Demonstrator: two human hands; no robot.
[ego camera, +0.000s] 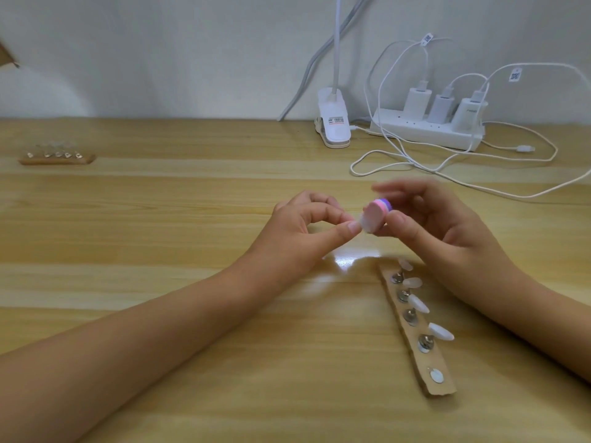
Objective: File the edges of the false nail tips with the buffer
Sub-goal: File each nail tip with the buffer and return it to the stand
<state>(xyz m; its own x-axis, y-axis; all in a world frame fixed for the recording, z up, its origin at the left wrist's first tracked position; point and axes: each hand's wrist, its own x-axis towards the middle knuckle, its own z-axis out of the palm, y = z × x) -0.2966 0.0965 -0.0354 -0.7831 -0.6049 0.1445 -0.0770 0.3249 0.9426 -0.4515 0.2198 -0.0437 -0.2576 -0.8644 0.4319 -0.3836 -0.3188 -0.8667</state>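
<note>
My left hand (307,223) pinches a pale false nail tip (460,221) between thumb and forefinger, above the table's middle. My right hand (438,219) grips a small buffer block (475,209) with pink, white and purple layers; its pink face lies against the nail tip. Below my right hand a brown holder strip (412,330) lies on the table with several metal stands, most carrying a white nail tip (440,331). The nearest spot on the strip shows only a round metal disc (436,375).
A second holder strip (57,158) with several clear tips lies at the far left of the wooden table (192,314). A white clip lamp base (334,121), a power strip (431,131) with chargers and loose white cables (447,169) sit at the back right.
</note>
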